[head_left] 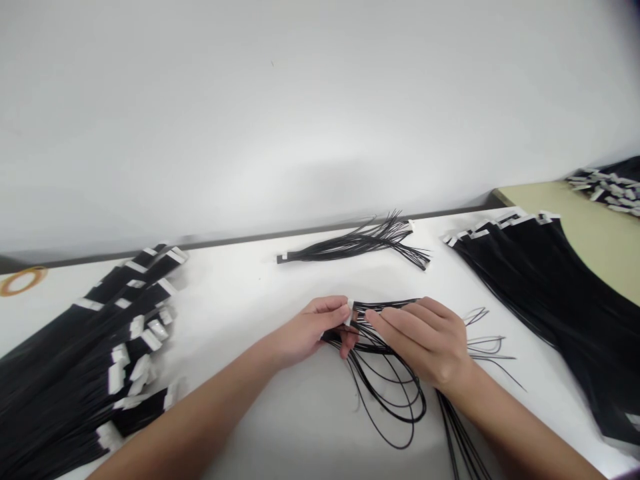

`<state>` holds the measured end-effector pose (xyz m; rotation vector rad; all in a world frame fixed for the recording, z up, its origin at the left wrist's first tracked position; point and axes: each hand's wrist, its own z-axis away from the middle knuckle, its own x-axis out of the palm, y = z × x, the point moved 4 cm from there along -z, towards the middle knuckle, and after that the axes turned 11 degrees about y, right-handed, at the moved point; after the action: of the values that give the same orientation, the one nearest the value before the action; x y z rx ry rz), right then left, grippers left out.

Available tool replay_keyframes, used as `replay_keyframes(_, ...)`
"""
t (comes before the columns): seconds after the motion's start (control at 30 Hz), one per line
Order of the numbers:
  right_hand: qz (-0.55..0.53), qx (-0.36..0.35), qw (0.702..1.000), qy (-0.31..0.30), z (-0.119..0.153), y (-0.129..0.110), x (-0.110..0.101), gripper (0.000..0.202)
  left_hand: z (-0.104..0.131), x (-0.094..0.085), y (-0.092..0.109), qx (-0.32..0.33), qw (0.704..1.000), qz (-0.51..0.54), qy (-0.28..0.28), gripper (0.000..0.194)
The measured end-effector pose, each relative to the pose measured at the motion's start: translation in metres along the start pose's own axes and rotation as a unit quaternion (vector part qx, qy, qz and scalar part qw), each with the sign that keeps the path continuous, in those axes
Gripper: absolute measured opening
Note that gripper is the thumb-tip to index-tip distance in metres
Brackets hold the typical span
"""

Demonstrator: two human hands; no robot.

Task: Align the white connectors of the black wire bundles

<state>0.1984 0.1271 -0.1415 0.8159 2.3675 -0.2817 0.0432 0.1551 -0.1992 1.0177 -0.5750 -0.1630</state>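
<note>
Here we are over the white desk [225, 287], and our left hand [300, 337] has its grip closed on a white connector [349, 312], pinched between thumb and fingers at the left end of the black wire bundle [377, 337]. Our right hand [430, 337] lies over the wires just right of that connector, its fingers curled and its grip narrow around some strands; exactly which ones, we cannot tell. So the bundle runs between both hands, loops hanging below them and loose ends fanning out beyond our right wrist. Just past our hands, a second wire bundle [345, 248] lies flat, apart from either grip. Over on the left we have a heap of black cables [55, 360] with white ends, and on the right a black cable stack [555, 293] reaches toward us.
</note>
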Motion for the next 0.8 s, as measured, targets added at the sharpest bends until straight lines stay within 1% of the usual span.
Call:
replay_keyframes(0.07,-0.006,0.03,1.0,0.002,0.001,0.004,0.0,0.027,0.0,0.0,0.0,-0.002,1.0,0.009,-0.002,0.03)
replay_keyframes(0.13,-0.012,0.074,0.997,0.017,0.002,0.01,-0.003,0.029,0.0,0.0,0.0,-0.006,1.0,0.028,0.009,0.029)
replay_keyframes(0.2,-0.008,0.15,0.987,0.048,0.002,0.019,-0.009,0.031,0.0,-0.002,0.001,-0.011,0.997,0.065,0.031,0.027)
replay_keyframes(0.23,-0.002,0.211,0.976,0.062,0.004,0.026,-0.012,0.032,0.0,-0.003,0.001,-0.013,0.995,0.088,0.042,0.026)
replay_keyframes(0.27,0.001,0.283,0.956,0.071,0.006,0.034,-0.015,0.034,-0.001,-0.004,0.002,-0.016,0.992,0.113,0.051,0.025)
replay_keyframes(0.33,-0.016,0.438,0.897,0.056,0.015,0.048,-0.017,0.035,-0.002,-0.006,0.003,-0.016,0.985,0.157,0.069,0.023)
replay_keyframes(0.37,-0.042,0.5,0.864,0.037,0.02,0.053,-0.016,0.035,-0.002,-0.007,0.004,-0.015,0.982,0.173,0.079,0.023)
replay_keyframes(0.43,-0.12,0.582,0.804,-0.023,0.026,0.058,-0.009,0.035,-0.003,-0.009,0.006,-0.011,0.976,0.194,0.099,0.023)
replay_keyframes(0.53,-0.253,0.649,0.707,-0.12,0.03,0.051,0.005,0.04,-0.003,-0.011,0.007,-0.013,0.972,0.206,0.114,0.024)
replay_keyframes(0.6,-0.331,0.669,0.649,-0.147,0.031,0.043,0.013,0.041,-0.002,-0.01,0.007,-0.019,0.972,0.205,0.11,0.023)
replay_keyframes(0.63,-0.362,0.673,0.629,-0.145,0.03,0.039,0.017,0.04,-0.002,-0.01,0.007,-0.022,0.973,0.204,0.104,0.023)
replay_keyframes(0.7,-0.402,0.671,0.609,-0.13,0.029,0.033,0.021,0.038,-0.002,-0.009,0.006,-0.029,0.975,0.201,0.086,0.021)
replay_keyframes(0.77,-0.412,0.666,0.61,-0.122,0.029,0.03,0.024,0.037,-0.002,-0.008,0.004,-0.034,0.977,0.198,0.067,0.021)
replay_keyframes(0.8,-0.404,0.664,0.617,-0.121,0.03,0.03,0.024,0.037,-0.002,-0.008,0.003,-0.035,0.978,0.197,0.059,0.021)
